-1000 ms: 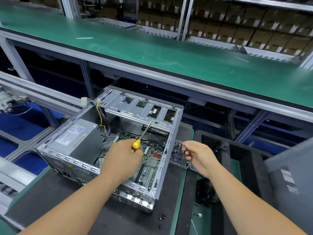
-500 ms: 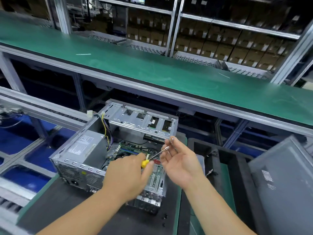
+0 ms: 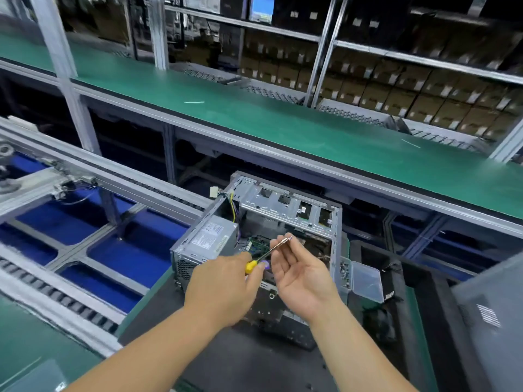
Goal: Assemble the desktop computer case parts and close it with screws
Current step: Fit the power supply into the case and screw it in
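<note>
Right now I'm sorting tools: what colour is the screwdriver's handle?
Yellow; the screwdriver handle shows in the head view, gripped by the left hand.
</note>
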